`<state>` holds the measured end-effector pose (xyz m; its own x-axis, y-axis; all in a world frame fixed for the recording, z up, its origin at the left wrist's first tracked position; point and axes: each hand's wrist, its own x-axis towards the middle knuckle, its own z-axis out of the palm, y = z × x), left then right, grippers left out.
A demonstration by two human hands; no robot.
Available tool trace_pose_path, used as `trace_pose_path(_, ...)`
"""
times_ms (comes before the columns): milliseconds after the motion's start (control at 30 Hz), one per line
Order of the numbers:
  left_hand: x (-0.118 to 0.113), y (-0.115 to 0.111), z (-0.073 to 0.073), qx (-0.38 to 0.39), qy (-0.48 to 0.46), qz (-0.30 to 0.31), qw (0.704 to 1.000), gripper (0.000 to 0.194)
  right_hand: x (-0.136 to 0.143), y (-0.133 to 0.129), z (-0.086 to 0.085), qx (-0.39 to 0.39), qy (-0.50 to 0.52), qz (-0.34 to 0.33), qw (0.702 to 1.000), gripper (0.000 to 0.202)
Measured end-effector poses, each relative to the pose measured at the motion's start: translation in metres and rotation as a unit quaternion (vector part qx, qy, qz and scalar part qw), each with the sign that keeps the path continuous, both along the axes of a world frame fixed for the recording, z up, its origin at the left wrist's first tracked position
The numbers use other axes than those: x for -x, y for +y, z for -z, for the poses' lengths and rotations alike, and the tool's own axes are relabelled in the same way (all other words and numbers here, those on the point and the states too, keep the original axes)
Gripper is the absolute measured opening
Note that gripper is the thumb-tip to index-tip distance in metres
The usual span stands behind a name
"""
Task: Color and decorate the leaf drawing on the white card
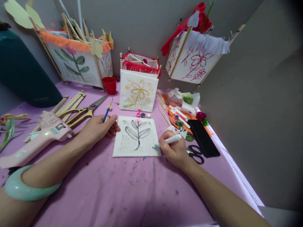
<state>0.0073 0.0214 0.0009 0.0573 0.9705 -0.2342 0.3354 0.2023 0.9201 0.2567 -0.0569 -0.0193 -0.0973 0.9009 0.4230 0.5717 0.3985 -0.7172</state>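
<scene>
A white square panel (126,148) lies on the purple tablecloth, bearing a drawn plant with dark outlines, pale green leaves and a pink flower. My right hand (174,149) is closed round a white marker (174,139), whose green tip meets the panel near its lower right corner. At the panel's upper left edge rests my left hand (100,127), fingers closed on a blue paintbrush (106,114) with bristles pointing up. Just beyond the panel sit small paint pots (143,115), pink, dark and white. Black-handled scissors (196,154) lie right of my right hand.
A pink glue gun (44,135) and gold-handled scissors (82,113) lie left. Behind stand a red cup (109,85), a panel with a yellow flower (138,91), and stick-framed holders (75,67). At right are a black phone (204,138) and thin sticks (164,115).
</scene>
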Motion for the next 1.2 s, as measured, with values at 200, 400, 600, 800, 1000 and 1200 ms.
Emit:
trace_pose_path(200, 0.0000, 0.0005, -0.0004, 0.006, -0.005, -0.006, 1.000, 0.040, -0.0021, 0.0001, -0.0021, 0.045, 0.024, -0.024, 0.998, 0.016)
trace_pose_path(400, -0.0002, 0.0007, 0.0000, 0.005, 0.003, -0.009, 1.000, 0.040, -0.0033, 0.0014, -0.0006, 0.014, 0.077, 0.014, 0.997, 0.019)
trace_pose_path(600, 0.0018, 0.0021, 0.0031, 0.003, -0.004, -0.010, 1.000, 0.039, -0.0042, 0.0007, 0.0023, -0.007, 0.052, 0.011, 0.999, 0.020)
trace_pose_path(800, 0.0010, 0.0043, 0.0040, 0.002, -0.005, -0.007, 1.000, 0.039, -0.0037, 0.0005, 0.0031, -0.009, 0.017, -0.010, 1.000, 0.017)
trace_pose_path(1000, 0.0019, 0.0030, 0.0017, 0.001, 0.000, -0.003, 1.000, 0.040, -0.0035, -0.0003, -0.0012, -0.051, -0.022, -0.014, 0.998, 0.018)
trace_pose_path(1200, 0.0015, 0.0006, 0.0005, 0.000, -0.005, 0.002, 1.000, 0.041, -0.0026, -0.0032, -0.0001, -0.016, 0.029, 0.022, 0.999, 0.019)
